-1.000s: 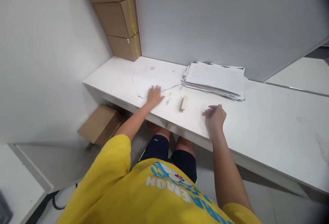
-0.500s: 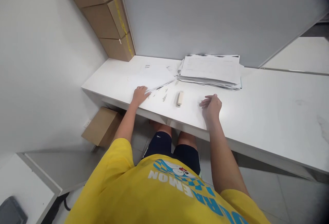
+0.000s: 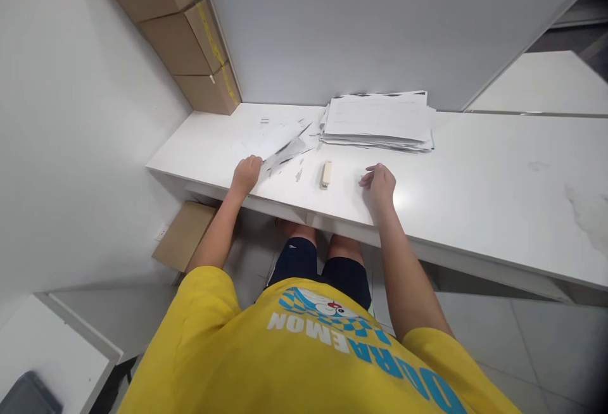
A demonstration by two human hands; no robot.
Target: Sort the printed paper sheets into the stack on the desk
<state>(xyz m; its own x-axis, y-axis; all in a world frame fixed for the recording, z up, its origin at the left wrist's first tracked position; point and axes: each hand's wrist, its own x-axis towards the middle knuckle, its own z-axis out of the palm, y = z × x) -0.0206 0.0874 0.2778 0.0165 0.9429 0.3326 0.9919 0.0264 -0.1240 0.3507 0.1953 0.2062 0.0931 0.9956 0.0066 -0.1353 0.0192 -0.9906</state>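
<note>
My left hand (image 3: 246, 175) is closed on the near corner of some white paper sheets (image 3: 278, 140) at the left of the white desk (image 3: 479, 173). Their right edge is bent up off the surface; how many sheets are gripped I cannot tell. My right hand (image 3: 379, 184) rests on the desk with loosely curled fingers a little apart, and nothing shows in it. Between the hands lies a cream-coloured stapler (image 3: 326, 175), touched by neither. A thick stack of printed papers (image 3: 377, 116) lies behind it against the grey partition.
Brown cardboard boxes (image 3: 183, 40) are stacked at the desk's back left corner. Another cardboard box (image 3: 184, 235) is below the desk on the left. The grey partition (image 3: 361, 28) rises along the back edge. A dark object (image 3: 31, 395) lies on a white surface at lower left.
My left hand has gone from lying on the paper to gripping its corner, and the sheets' right edge has lifted. My right hand stays by the stapler. The view has shifted slightly.
</note>
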